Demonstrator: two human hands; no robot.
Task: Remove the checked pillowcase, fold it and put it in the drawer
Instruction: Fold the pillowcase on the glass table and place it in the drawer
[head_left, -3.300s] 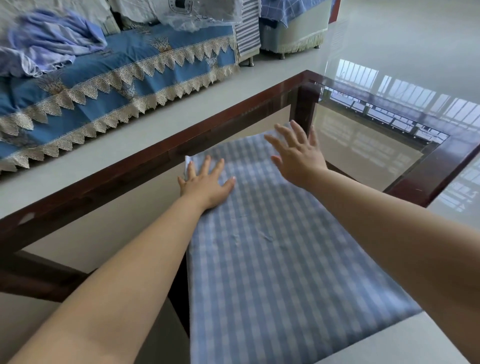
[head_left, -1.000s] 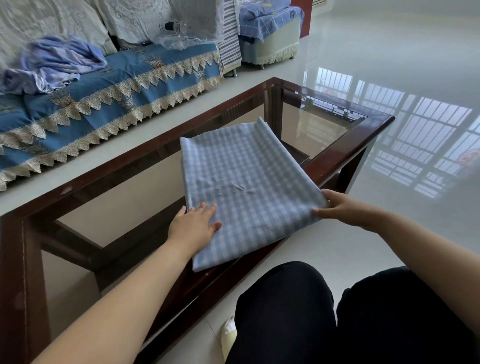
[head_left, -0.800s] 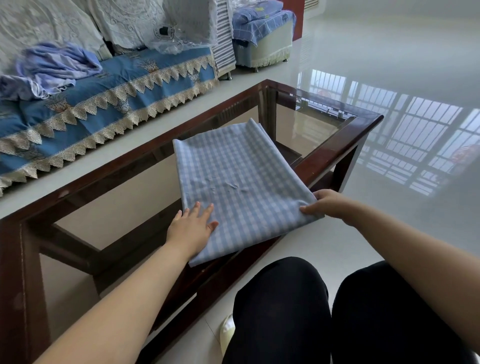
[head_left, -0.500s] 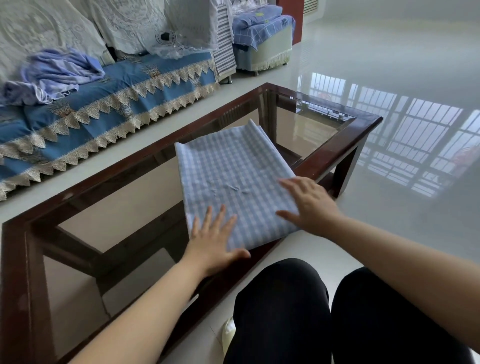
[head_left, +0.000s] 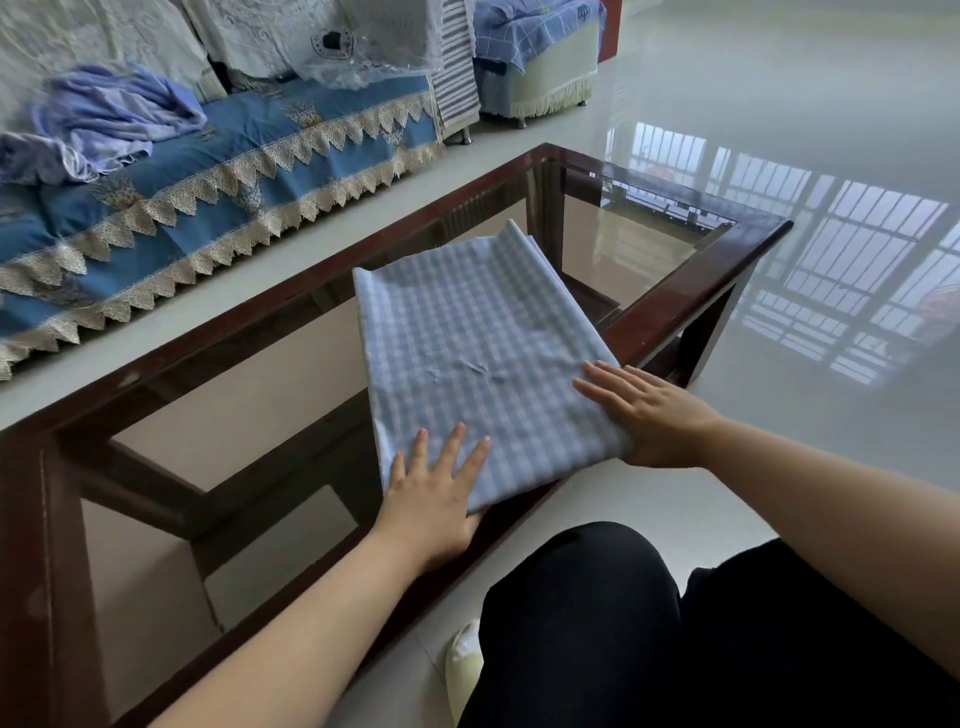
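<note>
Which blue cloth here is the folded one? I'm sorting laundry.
The checked pillowcase on the glass table, flat under both hands; the purple-blue cloth on the sofa lies crumpled.

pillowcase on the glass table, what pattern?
The pillowcase has a light blue and white check, seen clearly in the head view.

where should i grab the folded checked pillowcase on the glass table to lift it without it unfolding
Probably by its two long side edges near the near end, one hand from each side. The pillowcase lies flat, its near edge overhanging the table frame, so fingers could slip under there. The left hand and right hand already rest flat on those near corners.
</note>
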